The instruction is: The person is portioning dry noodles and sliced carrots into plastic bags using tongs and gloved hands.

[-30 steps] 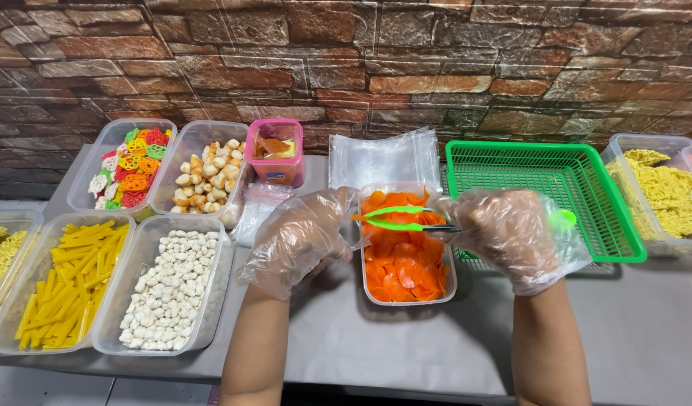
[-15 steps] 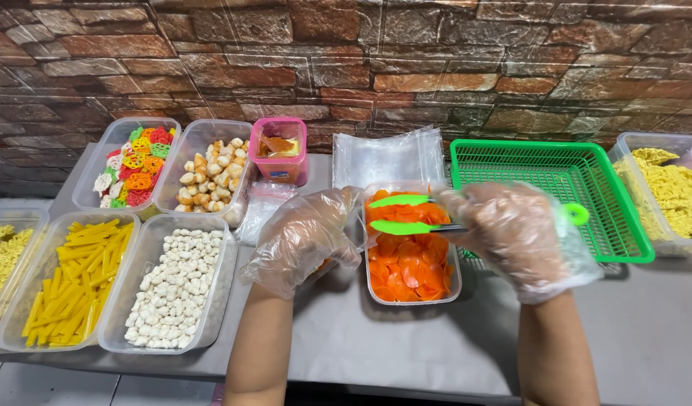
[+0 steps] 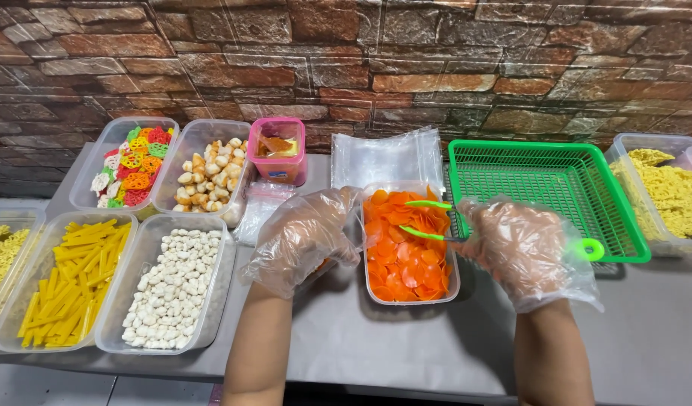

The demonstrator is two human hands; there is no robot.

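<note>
Right hand (image 3: 528, 248) – gloved in loose clear plastic, fingers closed around green tongs (image 3: 436, 219); the tong blades stand apart, nothing between them, tips over the far half of the chip tub (image 3: 410, 295). Left hand (image 3: 307, 237) – gloved likewise, fingers curled against the tub's left wall, steadying it. Tub – clear, rectangular, centre of the grey tabletop (image 3: 376, 346), filled with thin orange chips (image 3: 406, 252). Handling note, as a judgement: the chips look brittle, so a light squeeze on a small stack and a level lift would suit; the left hand should hold the tub firm. Adjacent: green basket (image 3: 624, 225) just right, bare inside; clear bags (image 3: 387, 158) stacked behind; pink jar (image 3: 280, 150) far left of those; tubs of white pieces (image 3: 169, 289) and yellow sticks (image 3: 64, 282) at left.
</note>
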